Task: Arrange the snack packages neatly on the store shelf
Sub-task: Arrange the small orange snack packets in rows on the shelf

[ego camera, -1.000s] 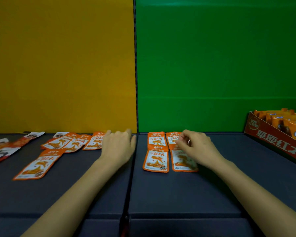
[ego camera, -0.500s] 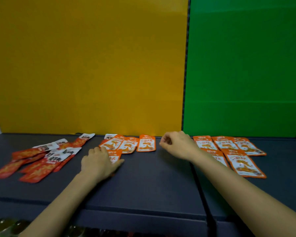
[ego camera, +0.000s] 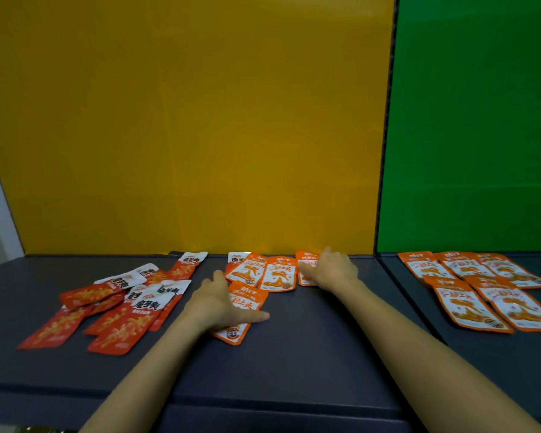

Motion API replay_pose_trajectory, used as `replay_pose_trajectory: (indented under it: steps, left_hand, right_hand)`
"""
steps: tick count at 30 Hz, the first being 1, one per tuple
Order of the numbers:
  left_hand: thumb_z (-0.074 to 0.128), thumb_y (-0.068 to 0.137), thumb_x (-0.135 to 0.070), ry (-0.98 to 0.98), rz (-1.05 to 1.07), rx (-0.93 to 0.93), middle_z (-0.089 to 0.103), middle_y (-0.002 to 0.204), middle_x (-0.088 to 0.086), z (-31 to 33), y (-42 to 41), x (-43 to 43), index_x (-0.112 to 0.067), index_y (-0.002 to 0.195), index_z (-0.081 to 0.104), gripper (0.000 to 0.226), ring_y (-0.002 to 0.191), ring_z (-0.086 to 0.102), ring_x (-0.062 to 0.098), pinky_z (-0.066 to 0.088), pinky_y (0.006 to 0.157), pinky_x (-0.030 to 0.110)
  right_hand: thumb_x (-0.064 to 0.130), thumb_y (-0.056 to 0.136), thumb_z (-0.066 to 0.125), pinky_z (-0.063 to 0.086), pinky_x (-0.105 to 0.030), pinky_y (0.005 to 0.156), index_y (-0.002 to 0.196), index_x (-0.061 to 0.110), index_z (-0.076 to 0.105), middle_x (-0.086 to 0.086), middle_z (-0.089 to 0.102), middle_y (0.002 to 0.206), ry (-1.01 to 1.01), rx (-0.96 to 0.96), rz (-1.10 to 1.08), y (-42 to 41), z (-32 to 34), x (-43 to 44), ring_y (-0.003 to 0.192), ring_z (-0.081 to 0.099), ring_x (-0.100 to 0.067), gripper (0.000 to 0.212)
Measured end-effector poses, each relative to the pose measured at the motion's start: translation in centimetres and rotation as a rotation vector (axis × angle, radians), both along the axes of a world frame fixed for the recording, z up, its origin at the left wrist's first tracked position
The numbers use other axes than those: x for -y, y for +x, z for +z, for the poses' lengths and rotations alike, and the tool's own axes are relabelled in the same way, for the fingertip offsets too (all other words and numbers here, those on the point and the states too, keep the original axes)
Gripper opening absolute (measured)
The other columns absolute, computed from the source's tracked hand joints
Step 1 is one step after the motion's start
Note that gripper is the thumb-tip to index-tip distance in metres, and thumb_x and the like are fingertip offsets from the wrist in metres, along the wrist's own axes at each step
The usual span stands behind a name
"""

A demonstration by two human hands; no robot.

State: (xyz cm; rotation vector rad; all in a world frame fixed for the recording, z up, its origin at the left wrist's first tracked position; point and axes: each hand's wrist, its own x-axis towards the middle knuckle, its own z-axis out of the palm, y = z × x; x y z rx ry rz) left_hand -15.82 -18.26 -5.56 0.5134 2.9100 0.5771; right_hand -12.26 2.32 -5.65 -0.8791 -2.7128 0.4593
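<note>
Press flat with the left-hand grip (ego camera: 219, 304), fingers spread wide, on the loose orange-and-white foil snack packet (ego camera: 244, 300) at 6 o'clock of the back row of matching packets (ego camera: 277, 273) on the dark grey shelf (ego camera: 294, 354). Slide, never lift (foil skids easily). Steady the row's 3 o'clock packet (ego camera: 303, 259) with the right-hand grip (ego camera: 334, 271), likewise flat, clasping nothing.

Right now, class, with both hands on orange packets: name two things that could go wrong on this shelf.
1. The left hand presses the front orange foil packet beside the loose heap of red-and-white foil packets; a sideways slide could mix them.
2. The right hand rests on the rear orange foil packet beside two tilted orange packets; dragging it may skew them.
</note>
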Motion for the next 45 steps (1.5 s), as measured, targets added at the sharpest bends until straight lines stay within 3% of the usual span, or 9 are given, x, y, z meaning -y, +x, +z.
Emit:
replay_pose_trajectory:
  steps: [3,7,10,13,16,20,28,36,45]
  left_hand:
    - [0.074,0.057,-0.063,0.056,-0.022,-0.025,0.036,0.144,0.008,-0.3,-0.3,0.2,-0.013,0.140,0.020,0.111,0.130,0.040,0.025,0.041,0.103,0.038]
    - [0.077,0.064,-0.051,0.151,-0.067,-0.006,0.050,0.133,0.006,0.1,-0.9,0.9,-0.015,0.129,0.037,0.084,0.118,0.051,0.023,0.046,0.095,0.034]
    - [0.076,0.070,-0.043,0.285,-0.083,-0.042,0.062,0.115,0.004,1.2,-1.8,1.4,-0.015,0.115,0.053,0.057,0.100,0.061,0.020,0.052,0.080,0.033]
    - [0.072,0.078,-0.035,0.449,-0.074,-0.073,0.067,0.103,0.008,2.6,-3.3,0.7,-0.011,0.107,0.057,0.041,0.086,0.064,0.022,0.050,0.075,0.031]
    - [0.069,0.080,-0.033,0.495,-0.046,-0.052,0.064,0.104,0.009,3.0,-5.1,-1.5,-0.008,0.111,0.053,0.043,0.084,0.062,0.022,0.051,0.072,0.033]
    - [0.069,0.078,-0.041,0.350,-0.024,-0.106,0.064,0.111,0.010,1.2,-7.5,-4.1,-0.008,0.107,0.054,0.047,0.100,0.061,0.028,0.051,0.086,0.041]
    - [0.064,0.075,-0.057,0.155,0.004,-0.169,0.056,0.123,0.017,-0.5,-9.5,-5.2,0.000,0.117,0.052,0.071,0.115,0.051,0.033,0.044,0.092,0.041]
    - [0.077,0.069,-0.044,0.273,0.004,-0.018,0.053,0.130,0.014,-0.4,-9.3,-5.5,-0.003,0.123,0.042,0.076,0.117,0.053,0.032,0.047,0.094,0.041]
    - [0.086,0.061,-0.027,0.482,0.094,0.102,0.049,0.134,0.018,-0.1,-8.9,-5.7,-0.004,0.131,0.035,0.089,0.120,0.051,0.034,0.045,0.099,0.047]
  right_hand:
    - [0.053,0.083,0.060,0.042,-0.039,0.099,0.134,0.004,0.036,-0.015,0.043,0.140,-0.026,-0.026,-0.037,-0.8,-0.4,0.0,0.132,0.038,-0.030,0.075]
    - [0.042,0.076,0.073,0.042,-0.038,0.098,0.133,0.003,0.036,-0.016,0.046,0.139,-0.236,-0.072,-0.080,-1.2,-0.2,-1.3,0.128,0.045,-0.032,0.078]
    - [0.038,0.080,0.070,0.044,-0.034,0.094,0.129,0.005,0.046,-0.014,0.052,0.135,-0.250,-0.015,-0.084,-1.0,0.1,-2.2,0.124,0.050,-0.030,0.063]
    - [0.037,0.085,0.064,0.042,-0.032,0.081,0.123,0.004,0.052,-0.015,0.056,0.129,-0.279,0.008,-0.062,-1.0,0.0,-2.6,0.118,0.054,-0.029,0.052]
    - [0.038,0.087,0.061,0.043,-0.033,0.078,0.119,0.005,0.056,-0.013,0.060,0.124,-0.294,-0.015,-0.067,-1.2,-0.3,-2.8,0.113,0.057,-0.028,0.046]
    - [0.044,0.086,0.059,0.047,-0.038,0.091,0.118,0.010,0.057,-0.011,0.061,0.123,-0.285,-0.055,-0.097,-1.3,-0.7,-2.5,0.112,0.058,-0.028,0.047]
    - [0.040,0.090,0.055,0.051,-0.042,0.090,0.105,0.008,0.061,-0.012,0.067,0.114,-0.457,-0.350,-0.063,-2.1,-1.0,-1.4,0.103,0.063,-0.028,0.035]
    - [0.046,0.090,0.051,0.043,-0.042,0.101,0.130,0.007,0.044,-0.012,0.051,0.134,-0.217,-0.171,-0.067,-3.3,-1.7,1.7,0.122,0.051,-0.028,0.056]
    - [0.043,0.085,0.062,0.050,-0.037,0.093,0.124,0.010,0.045,-0.009,0.058,0.128,-0.361,-0.221,-0.006,-3.2,-1.4,1.9,0.114,0.059,-0.025,0.054]
